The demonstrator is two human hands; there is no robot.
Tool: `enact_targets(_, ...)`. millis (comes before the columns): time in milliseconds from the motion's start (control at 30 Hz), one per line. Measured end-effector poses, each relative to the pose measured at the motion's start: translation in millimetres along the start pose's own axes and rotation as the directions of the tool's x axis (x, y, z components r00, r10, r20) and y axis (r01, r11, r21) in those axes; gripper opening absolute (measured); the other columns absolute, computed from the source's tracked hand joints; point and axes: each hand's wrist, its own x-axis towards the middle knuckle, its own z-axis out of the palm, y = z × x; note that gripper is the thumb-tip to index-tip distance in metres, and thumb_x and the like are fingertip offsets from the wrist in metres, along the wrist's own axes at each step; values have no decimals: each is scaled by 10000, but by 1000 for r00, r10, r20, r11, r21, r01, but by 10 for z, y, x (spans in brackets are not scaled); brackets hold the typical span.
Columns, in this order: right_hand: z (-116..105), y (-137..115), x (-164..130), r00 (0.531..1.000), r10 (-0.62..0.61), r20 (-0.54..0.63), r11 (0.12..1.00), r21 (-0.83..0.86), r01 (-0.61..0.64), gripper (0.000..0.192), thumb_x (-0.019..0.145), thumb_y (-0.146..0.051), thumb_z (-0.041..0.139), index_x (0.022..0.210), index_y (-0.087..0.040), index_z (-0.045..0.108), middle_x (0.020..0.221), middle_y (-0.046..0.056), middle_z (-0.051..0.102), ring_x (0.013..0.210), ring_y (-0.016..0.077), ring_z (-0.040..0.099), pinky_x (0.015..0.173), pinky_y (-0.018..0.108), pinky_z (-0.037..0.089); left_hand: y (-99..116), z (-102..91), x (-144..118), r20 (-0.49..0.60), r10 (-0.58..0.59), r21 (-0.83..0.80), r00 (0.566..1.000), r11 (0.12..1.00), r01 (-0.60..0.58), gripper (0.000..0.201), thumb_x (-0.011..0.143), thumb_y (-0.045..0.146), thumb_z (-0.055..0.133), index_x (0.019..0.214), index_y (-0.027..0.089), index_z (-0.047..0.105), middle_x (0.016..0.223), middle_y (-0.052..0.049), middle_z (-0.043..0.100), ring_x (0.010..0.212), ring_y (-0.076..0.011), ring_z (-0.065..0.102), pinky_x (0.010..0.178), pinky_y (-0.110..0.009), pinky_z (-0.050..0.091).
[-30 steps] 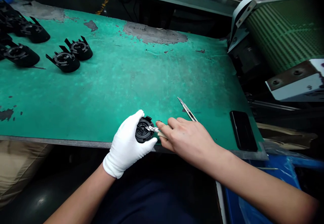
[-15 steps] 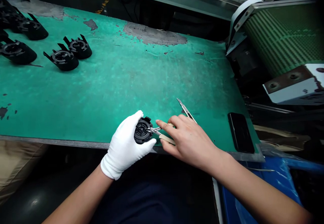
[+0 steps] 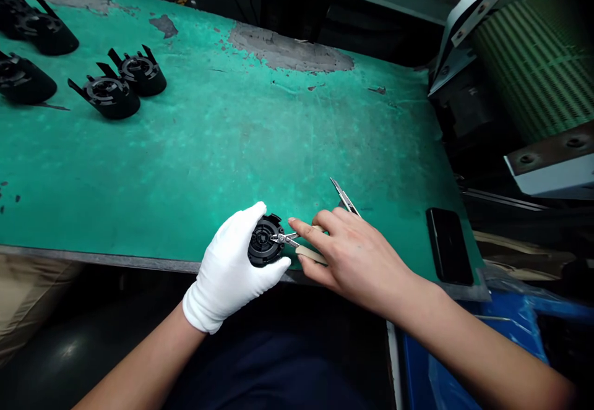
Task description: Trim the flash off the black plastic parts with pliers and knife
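Observation:
In a white glove, my left hand [image 3: 232,268] is closed around a round black plastic part [image 3: 263,249] near the table's front edge, its ringed face turned up. My bare right hand [image 3: 350,246] grips the cream handles of small nippers [image 3: 309,254]. Their metal jaws reach over the face of the part, close to its middle; whether they pinch anything is too small to tell. Just beyond my right hand lies a utility knife [image 3: 344,196] with its blade pointing away, its rear end hidden by the hand.
Several black cylindrical parts with upright prongs [image 3: 111,96] stand at the far left of the worn green table [image 3: 208,150]. A black phone [image 3: 448,246] lies at the right edge. Beyond it are a green conveyor belt [image 3: 538,57] and a blue bin [image 3: 417,367].
The camera view has shifted slightly, so the table and far parts appear displaced. Both hands keep their holds, and the nippers stay over the part's face.

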Motion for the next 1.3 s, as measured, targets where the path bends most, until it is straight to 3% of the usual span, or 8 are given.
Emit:
enact_targets(500, -50, 126, 70, 999, -47, 15, 998, 32, 47, 504, 963, -386, 508, 1449, -253, 509, 1001, 69, 599, 894, 232, 542, 821, 392, 423, -26, 15, -13, -1, 1, -10, 1000, 1000, -1, 828, 787, 436, 757, 1480, 214, 363, 1442, -65, 512, 1370, -220, 474, 1202, -359, 390)
enact_targets(700, -65, 108, 98, 998, -46, 48, 999, -9, 47, 407, 975, -394, 508, 1370, -325, 572, 865, 9, 617, 764, 194, 573, 621, 339, 349, -23, 34, -31, 0, -14, 12, 1000, 1000, 14, 842, 771, 409, 754, 1489, 240, 348, 1429, -62, 523, 1361, -232, 483, 1191, -393, 423)
enact_targets(833, -12, 325, 13, 995, 15, -99, 992, 130, -2, 405, 974, -373, 523, 1373, -321, 566, 899, 3, 641, 765, 158, 590, 652, 300, 403, -22, 27, -13, -12, -5, 34, 1000, 999, 5, 833, 795, 453, 739, 1495, 249, 336, 1445, -77, 519, 1357, -264, 494, 1186, -461, 439)
enact_targets(900, 84, 603, 8, 955, 196, -224, 968, 197, -153, 426, 984, -386, 511, 1400, -295, 539, 968, 22, 653, 801, 160, 602, 718, 296, 451, -36, -10, 16, 13, 7, 29, 1000, 1000, -7, 858, 792, 451, 742, 1509, 254, 314, 1465, -73, 507, 1369, -269, 487, 1191, -468, 436)
enact_targets(967, 221, 943, 48, 871, 379, -312, 924, 177, -339, 495, 983, -440, 507, 1433, -233, 506, 1072, 75, 660, 926, 217, 620, 810, 346, 486, -63, -76, 53, 70, 25, 18, 997, 1000, -26, 894, 787, 438, 743, 1530, 269, 273, 1492, -60, 487, 1384, -267, 477, 1201, -460, 427)
enact_targets(1100, 478, 1429, 110, 776, 487, -400, 853, 30, -521, 568, 942, -483, 564, 1405, -154, 543, 1272, 177, 610, 1186, 359, 539, 1019, 530, 436, -145, -218, 101, 198, 22, 36, 980, 999, -29, 909, 808, 423, 714, 1554, 315, 206, 1544, -18, 431, 1414, -246, 447, 1222, -440, 395)
enact_targets(1200, 568, 1345, 49, 744, 489, -455, 842, 23, -539, 542, 967, -494, 528, 1403, -172, 536, 1388, 166, 537, 1289, 346, 463, 1104, 525, 377, -184, -264, 56, 175, -16, 74, 985, 997, 3, 912, 814, 465, 697, 1562, 331, 193, 1598, 5, 340, 1455, -246, 386, 1236, -453, 362)
enact_targets(1300, 632, 1027, -77, 782, 447, -434, 878, 47, -476, 477, 997, -438, 491, 1399, -182, 521, 1287, 121, 594, 1165, 285, 529, 1044, 429, 445, -146, -234, -32, 136, -55, 62, 989, 997, 47, 1010, 786, 576, 722, 1575, 307, 151, 1624, -22, 284, 1479, -265, 341, 1243, -479, 340)
